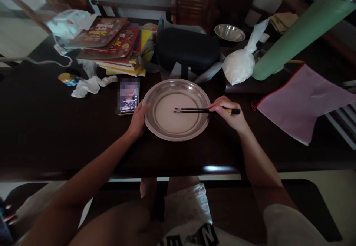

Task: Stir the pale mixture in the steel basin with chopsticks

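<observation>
A round metal bowl (pixel 178 137) stands on the dark table in front of me, with a whitish liquid (pixel 175 122) in its bottom. My left hand (pixel 139 119) grips the bowl's left rim, thumb on the inner side. In my right hand (pixel 228 113), closed at the bowl's right edge, is a pair of dark chopsticks (pixel 194 110). Their tips are over the middle of the bowl, at or in the liquid. Just left of the bowl lies a phone (pixel 128 96) with its screen lit.
Behind the bowl sits a black case (pixel 187 47). Stacked books (pixel 108 40), crumpled tissue (pixel 90 86) and a small jar (pixel 67 79) are at the left. To the right are a tied bag of white powder (pixel 238 66), a green cylinder (pixel 303 35), a pink pouch (pixel 302 101) and another metal bowl (pixel 229 33).
</observation>
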Demonstrator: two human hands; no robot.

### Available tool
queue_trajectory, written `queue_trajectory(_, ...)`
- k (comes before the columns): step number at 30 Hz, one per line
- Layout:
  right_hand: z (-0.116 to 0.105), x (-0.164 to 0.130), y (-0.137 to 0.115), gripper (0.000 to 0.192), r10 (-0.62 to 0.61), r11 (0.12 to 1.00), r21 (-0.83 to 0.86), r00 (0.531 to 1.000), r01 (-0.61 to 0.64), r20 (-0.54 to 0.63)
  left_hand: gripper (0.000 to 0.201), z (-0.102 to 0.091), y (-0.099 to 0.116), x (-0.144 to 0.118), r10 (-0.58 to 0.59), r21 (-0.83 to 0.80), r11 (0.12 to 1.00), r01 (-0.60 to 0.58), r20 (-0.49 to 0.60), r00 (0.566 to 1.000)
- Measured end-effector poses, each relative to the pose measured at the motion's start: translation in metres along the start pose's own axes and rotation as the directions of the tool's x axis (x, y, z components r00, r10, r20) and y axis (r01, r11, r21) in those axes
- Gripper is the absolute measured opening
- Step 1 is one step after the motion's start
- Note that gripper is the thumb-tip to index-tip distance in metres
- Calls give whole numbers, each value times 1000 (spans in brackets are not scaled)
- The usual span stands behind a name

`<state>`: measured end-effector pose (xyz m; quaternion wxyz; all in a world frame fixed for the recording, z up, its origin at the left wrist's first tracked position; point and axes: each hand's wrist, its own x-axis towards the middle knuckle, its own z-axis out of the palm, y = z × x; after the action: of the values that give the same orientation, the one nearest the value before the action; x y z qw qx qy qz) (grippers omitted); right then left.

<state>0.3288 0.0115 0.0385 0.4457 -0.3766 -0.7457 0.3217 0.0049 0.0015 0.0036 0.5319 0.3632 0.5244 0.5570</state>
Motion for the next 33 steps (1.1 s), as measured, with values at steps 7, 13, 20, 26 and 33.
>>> queue_trajectory(7,2,0,2,25,5,999,34,1000,-5,4,31,-1,-1,1,-15,-10,1000,15,1,1000)
queue_trajectory(13,-2,0,0,28,-14,1000,9,998,14,-57,29,1,1,-1,-15,-28,1000,15,8,1000)
queue_trajectory(20,-1,1,0,22,-8,1000,14,999,8,43,27,1,1,-1,-8,-20,1000,8,0,1000)
queue_trajectory(26,-4,-1,0,28,26,999,37,1000,-26,-5,26,0,1,-1,-7,-19,1000,7,4,1000)
queue_trajectory(33,-3,-2,-1,23,26,999,22,999,-26,-23,26,1,2,-2,-12,-33,999,12,2,1000)
